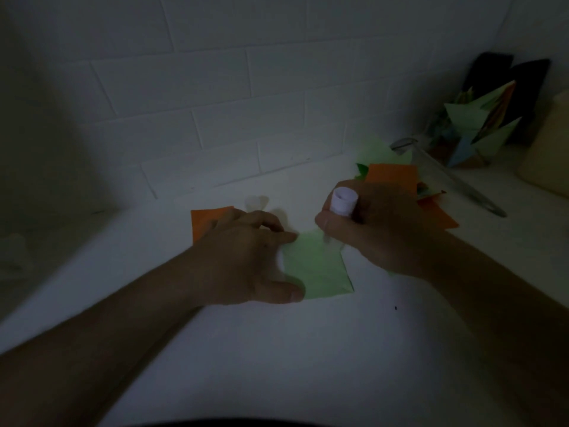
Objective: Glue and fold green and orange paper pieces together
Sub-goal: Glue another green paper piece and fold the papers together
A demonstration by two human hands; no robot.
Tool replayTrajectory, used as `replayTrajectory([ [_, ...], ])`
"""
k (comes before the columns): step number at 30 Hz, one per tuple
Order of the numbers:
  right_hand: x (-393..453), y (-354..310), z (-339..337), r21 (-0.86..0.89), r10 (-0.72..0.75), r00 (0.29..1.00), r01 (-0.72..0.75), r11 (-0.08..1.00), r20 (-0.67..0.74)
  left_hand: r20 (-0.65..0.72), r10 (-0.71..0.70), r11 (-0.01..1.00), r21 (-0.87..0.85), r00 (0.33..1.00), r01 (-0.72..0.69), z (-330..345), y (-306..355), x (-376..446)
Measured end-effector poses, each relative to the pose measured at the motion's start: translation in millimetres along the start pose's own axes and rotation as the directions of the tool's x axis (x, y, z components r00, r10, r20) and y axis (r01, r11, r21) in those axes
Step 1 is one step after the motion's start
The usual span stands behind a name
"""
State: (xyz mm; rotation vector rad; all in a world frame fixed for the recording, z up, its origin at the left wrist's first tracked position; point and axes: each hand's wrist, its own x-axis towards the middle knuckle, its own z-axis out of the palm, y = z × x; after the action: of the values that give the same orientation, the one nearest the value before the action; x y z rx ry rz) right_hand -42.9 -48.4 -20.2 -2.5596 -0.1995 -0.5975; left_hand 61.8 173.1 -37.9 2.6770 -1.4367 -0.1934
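A green paper square (pixel 318 266) lies flat on the white surface (pixel 277 349), turned a little so one corner points toward the person. The left hand (pixel 246 257) presses spread fingertips and thumb on its left edge. The right hand (pixel 369 229), at the green square's far right corner, grips a white glue stick (pixel 344 201), upright, its long axis tilted slightly left. One orange piece (pixel 206 223) lies left of the green square; a pile of orange and green sheets (pixel 392 177) lies beyond it to the right.
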Motion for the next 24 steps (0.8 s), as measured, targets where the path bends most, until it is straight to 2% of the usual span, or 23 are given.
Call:
replayTrajectory([
  [3,-4,-10,7,0.163,0.003,0.992,-0.024,0.986,0.127,-0.004,-0.001,0.999,-0.038,1.0,0.001,-1,1,-1],
  [5,-6,-6,6,0.159,-0.017,0.984,-0.012,0.987,0.178,-0.001,-0.003,0.999,-0.034,1.0,0.003,-2,2,-1],
  [11,-6,13,-3,-0.039,-0.03,0.986,0.037,0.999,0.165,-0.001,-0.016,1.0,-0.016,1.0,0.016,-1,1,-2],
  [14,-6,11,-6,-0.091,-0.003,0.993,0.014,0.996,0.12,0.015,-0.027,0.999,-0.023,1.0,0.027,-3,4,-3],
  [17,-4,-1,0,0.004,-0.021,0.999,0.021,1.0,0.041,-0.012,0.0,1.0,-0.023,1.0,-0.001,-2,3,-2],
  [21,-6,-13,14,0.225,0.009,0.985,-0.048,0.973,0.172,-0.013,0.022,0.999,-0.028,1.0,-0.022,-3,3,-1],
  [24,-9,-8,11,0.149,-0.05,0.988,0.029,0.988,0.145,-0.013,0.01,1.0,-0.021,1.0,-0.01,-3,5,-3],
])
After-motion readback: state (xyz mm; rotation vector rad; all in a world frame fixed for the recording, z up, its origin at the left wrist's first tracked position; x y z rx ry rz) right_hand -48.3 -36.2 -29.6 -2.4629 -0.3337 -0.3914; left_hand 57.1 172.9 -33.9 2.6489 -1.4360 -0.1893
